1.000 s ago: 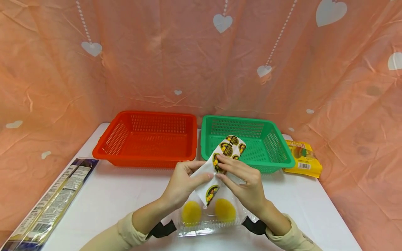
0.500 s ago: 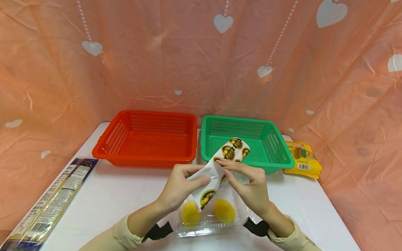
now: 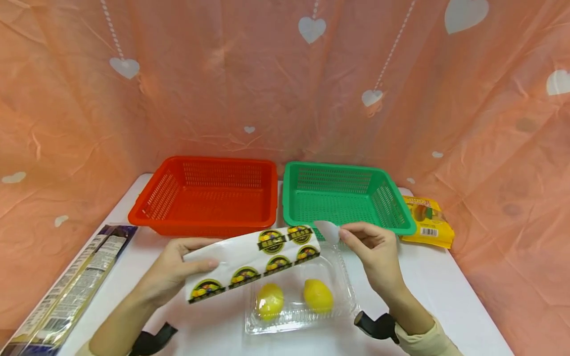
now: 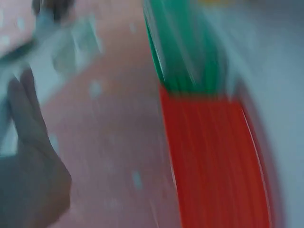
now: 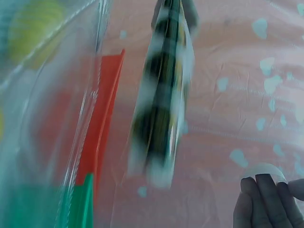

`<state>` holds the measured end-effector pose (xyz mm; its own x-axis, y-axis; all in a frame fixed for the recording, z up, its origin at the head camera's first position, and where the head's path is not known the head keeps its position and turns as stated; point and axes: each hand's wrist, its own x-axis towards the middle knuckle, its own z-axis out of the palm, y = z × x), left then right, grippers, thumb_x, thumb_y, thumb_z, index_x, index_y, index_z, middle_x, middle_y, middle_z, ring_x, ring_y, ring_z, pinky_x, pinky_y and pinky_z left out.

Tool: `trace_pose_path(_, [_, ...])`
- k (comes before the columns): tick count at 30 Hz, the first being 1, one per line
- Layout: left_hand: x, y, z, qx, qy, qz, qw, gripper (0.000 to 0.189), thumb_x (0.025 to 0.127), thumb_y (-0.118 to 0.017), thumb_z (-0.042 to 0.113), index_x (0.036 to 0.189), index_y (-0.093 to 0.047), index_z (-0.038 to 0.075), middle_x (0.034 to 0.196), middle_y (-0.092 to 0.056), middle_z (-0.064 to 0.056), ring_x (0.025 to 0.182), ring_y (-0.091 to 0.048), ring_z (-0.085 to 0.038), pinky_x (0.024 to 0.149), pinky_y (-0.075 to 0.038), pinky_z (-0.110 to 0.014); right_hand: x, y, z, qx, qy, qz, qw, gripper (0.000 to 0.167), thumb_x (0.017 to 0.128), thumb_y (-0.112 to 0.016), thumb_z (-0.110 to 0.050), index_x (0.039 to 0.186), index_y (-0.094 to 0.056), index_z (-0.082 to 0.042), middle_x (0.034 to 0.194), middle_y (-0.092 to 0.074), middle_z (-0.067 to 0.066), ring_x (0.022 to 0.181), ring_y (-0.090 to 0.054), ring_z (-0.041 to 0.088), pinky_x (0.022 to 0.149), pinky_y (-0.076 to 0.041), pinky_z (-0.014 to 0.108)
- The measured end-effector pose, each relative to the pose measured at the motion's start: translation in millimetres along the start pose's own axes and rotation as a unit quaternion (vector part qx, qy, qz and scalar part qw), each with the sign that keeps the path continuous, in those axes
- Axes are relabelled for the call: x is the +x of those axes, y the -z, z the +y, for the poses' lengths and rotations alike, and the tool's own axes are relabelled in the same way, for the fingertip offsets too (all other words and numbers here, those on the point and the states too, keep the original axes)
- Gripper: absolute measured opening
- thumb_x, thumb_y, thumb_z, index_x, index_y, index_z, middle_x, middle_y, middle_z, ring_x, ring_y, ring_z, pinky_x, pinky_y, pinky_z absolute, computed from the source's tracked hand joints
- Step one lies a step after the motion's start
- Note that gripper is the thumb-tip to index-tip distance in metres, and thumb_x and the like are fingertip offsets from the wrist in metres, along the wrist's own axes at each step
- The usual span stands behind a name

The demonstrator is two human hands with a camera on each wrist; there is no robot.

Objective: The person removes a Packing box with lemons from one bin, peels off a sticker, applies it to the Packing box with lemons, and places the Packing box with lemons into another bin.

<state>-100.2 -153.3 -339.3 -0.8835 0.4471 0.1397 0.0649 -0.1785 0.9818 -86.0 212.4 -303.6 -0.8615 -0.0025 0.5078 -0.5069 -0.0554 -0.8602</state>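
Note:
My left hand (image 3: 168, 271) grips a white sticker sheet (image 3: 249, 257) printed with round fruit labels, thumb on the front and fingers behind. The sheet is tilted, its right end higher. Between thumb and fingertips, my right hand (image 3: 373, 254) pinches a single sticker (image 3: 328, 231), its pale back showing, close to the sheet's right end. Below both hands lies a clear plastic container (image 3: 278, 327) with two lemons, a left lemon (image 3: 269, 301) and a right lemon (image 3: 318, 295). In the right wrist view the sheet (image 5: 161, 95) is blurred; the sticker's curved edge rises above the fingertips (image 5: 266, 183).
A red basket (image 3: 202, 231) and a green basket (image 3: 352, 228) stand side by side at the back of the white table (image 3: 169, 326). A yellow packet (image 3: 429, 222) lies right of the green basket. Long flat packages (image 3: 73, 291) lie along the left edge.
The hands have parted. The left hand has drawn the sheet to the left and turned it flatter; the right hand has moved right, with a sticker now off the sheet in its fingers.

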Motion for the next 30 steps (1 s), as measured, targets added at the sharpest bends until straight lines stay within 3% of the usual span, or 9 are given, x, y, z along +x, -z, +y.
trace_pose_path(3, [-18.2,43.0,4.2,-0.017,0.014,-0.022,0.9995,0.041,0.095,-0.056,-0.010,0.119,-0.074,0.018,0.110,-0.074,-0.005,0.090,-0.072,-0.020,0.075,-0.060,-0.038,-1.0,9,0,0.007,0.001,0.022,0.9997,0.025,0.088,-0.060,0.019,0.091,-0.076,-0.001,0.082,-0.073,0.002,0.073,-0.065,0.011,0.072,-0.055,0.021])
trace_pose_path(8, [-43.1,103.6,-0.4,-0.013,0.041,-0.010,0.9990,0.048,0.097,-0.050,-0.012,0.120,-0.074,0.022,0.109,-0.074,-0.003,0.089,-0.073,-0.021,0.072,-0.060,-0.039,-4.9,21,4,0.026,0.003,0.036,0.9990,0.024,0.089,-0.057,0.020,0.092,-0.074,0.004,0.083,-0.073,0.004,0.077,-0.068,0.012,0.077,-0.056,0.023])
trace_pose_path(12, [-54.1,134.6,-11.1,0.015,0.073,-0.004,0.9972,0.048,0.098,-0.049,-0.010,0.117,-0.074,0.027,0.104,-0.074,-0.001,0.085,-0.073,-0.018,0.069,-0.061,-0.034,-8.8,26,8,0.039,0.006,0.045,0.9982,0.024,0.090,-0.055,0.021,0.093,-0.074,0.007,0.084,-0.074,0.006,0.078,-0.069,0.014,0.078,-0.057,0.024])
trace_pose_path(15, [-56.4,146.8,-18.1,0.088,0.110,0.024,0.9897,0.041,0.097,-0.054,-0.006,0.114,-0.074,0.026,0.102,-0.073,0.000,0.083,-0.070,-0.011,0.069,-0.060,-0.028,-10.6,27,11,0.043,0.004,0.048,0.9979,0.023,0.091,-0.055,0.020,0.093,-0.073,0.007,0.084,-0.074,0.006,0.078,-0.070,0.014,0.079,-0.058,0.025])
trace_pose_path(17, [-54.9,149.8,-20.9,0.196,0.134,0.051,0.9702,0.029,0.096,-0.063,0.004,0.117,-0.074,0.020,0.106,-0.071,-0.002,0.091,-0.066,-0.010,0.075,-0.057,-0.030,-11.3,27,12,0.046,0.002,0.049,0.9977,0.023,0.091,-0.055,0.020,0.093,-0.073,0.007,0.084,-0.074,0.006,0.079,-0.070,0.014,0.079,-0.058,0.025])
trace_pose_path(21, [-48.1,150.9,-23.9,0.400,0.162,0.069,0.8992,0.043,0.089,-0.075,0.024,0.126,-0.068,0.003,0.124,-0.065,-0.016,0.120,-0.050,-0.032,0.089,-0.046,-0.054,-11.5,26,15,0.045,-0.001,0.052,0.9977,0.023,0.091,-0.055,0.019,0.093,-0.074,0.006,0.084,-0.074,0.006,0.078,-0.071,0.013,0.078,-0.058,0.025])
trace_pose_path(22, [-45.5,151.1,-24.3,0.425,0.162,0.062,0.8884,0.046,0.089,-0.075,0.026,0.126,-0.067,0.001,0.125,-0.063,-0.020,0.120,-0.049,-0.039,0.087,-0.046,-0.059,-11.5,26,16,0.044,-0.002,0.053,0.9976,0.023,0.091,-0.055,0.019,0.093,-0.074,0.006,0.084,-0.074,0.006,0.078,-0.071,0.013,0.078,-0.058,0.025])
trace_pose_path(26, [-35.3,149.7,-23.7,0.444,0.160,0.068,0.8789,0.052,0.089,-0.076,0.024,0.128,-0.062,-0.007,0.127,-0.060,-0.029,0.119,-0.047,-0.051,0.088,-0.045,-0.067,-11.1,25,18,0.035,-0.007,0.059,0.9976,0.022,0.090,-0.056,0.019,0.092,-0.074,0.006,0.084,-0.074,0.005,0.078,-0.070,0.013,0.077,-0.058,0.025])
trace_pose_path(30, [-27.5,141.6,-24.2,0.474,0.108,0.096,0.8685,0.052,0.086,-0.078,0.018,0.125,-0.060,-0.012,0.124,-0.059,-0.034,0.116,-0.049,-0.054,0.088,-0.043,-0.071,-11.7,25,20,0.028,-0.011,0.063,0.9976,0.022,0.090,-0.057,0.019,0.091,-0.074,0.006,0.083,-0.074,0.005,0.076,-0.070,0.012,0.076,-0.059,0.025])
